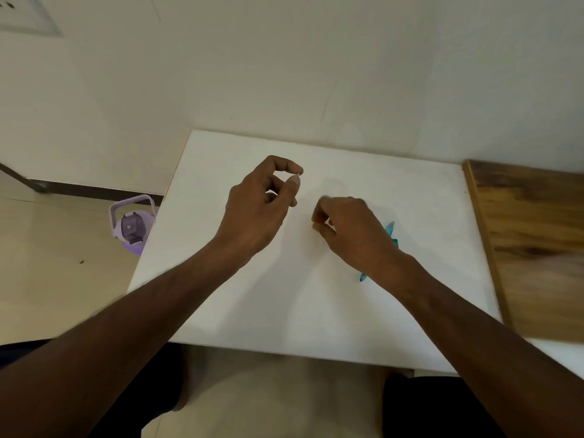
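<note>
Teal pen: translucent plastic, slim and tapered. It lies slantwise on the counter under our right wrist, with only its two ends showing.

Right hand: just above the counter, fingers curled in, thumb tip against the forefinger, edges blurred. We cannot tell whether it holds anything.

Left hand: raised over the counter's middle, thumb and forefinger closed into a ring. There is a pale speck where the tips meet; we cannot tell if it is a nail or a small part.

Counter: matte white, flat, square-cornered. A varnished wooden board with streaky grain butts its right edge.

Floor: glossy beige tile. On it, left of the counter, stands a lilac plastic water bottle with a loop handle.
</note>
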Demonstrator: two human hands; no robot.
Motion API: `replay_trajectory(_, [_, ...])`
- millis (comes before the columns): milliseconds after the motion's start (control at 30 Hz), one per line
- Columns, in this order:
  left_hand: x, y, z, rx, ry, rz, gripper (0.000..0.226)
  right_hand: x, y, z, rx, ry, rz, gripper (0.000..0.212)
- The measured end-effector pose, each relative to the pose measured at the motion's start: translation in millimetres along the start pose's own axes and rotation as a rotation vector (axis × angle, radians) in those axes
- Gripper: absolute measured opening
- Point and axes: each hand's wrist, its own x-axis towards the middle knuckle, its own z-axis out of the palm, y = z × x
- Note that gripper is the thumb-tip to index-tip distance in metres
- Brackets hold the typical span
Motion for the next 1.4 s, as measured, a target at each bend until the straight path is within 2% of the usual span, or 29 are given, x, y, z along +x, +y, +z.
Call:
replay_trajectory(133, [-2, 3, 2, 0.014, 0.004, 0.014, 0.007, -1, -7, -31, 0.502, 0.216, 0.095, 0.002])
replay_trajectory(267, [-1, 6, 3, 0.05, 0.009, 0.011, 0.008, 1, -14, -50, 0.842, 0.221, 0.203, 0.005])
replay_trajectory(333, [-1, 5, 5, 0.061, 0.003, 0.013, 0.008, 1, -13, -53, 0.928, 0.193, 0.204, 0.012])
replay_trajectory(500, [0, 1, 8, 0.051, -0.04, 0.023, 0.007, -1, -7, -57, 0.883, 0.139, 0.195, 0.018])
replay_trajectory(600, [0, 0, 8, 0.112, -0.053, 0.068, 0.019, -1, -4, -60, 0.867, 0.143, 0.215, 0.013])
replay_trajectory(733, [1, -3, 7, 0.16, -0.025, 0.095, 0.012, 0, -3, -61, 0.829, 0.149, 0.216, 0.016])
replay_trajectory(1100, [-1, 0, 7, 0.197, -0.014, 0.125, 0.011, 0, 1, -57, 0.776, 0.142, 0.162, 0.011])
replay_trajectory(1400, [-2, 0, 10, 0.169, -0.07, 0.173, 0.009, -3, 6, -61, 0.838, 0.026, 0.144, 0.009])
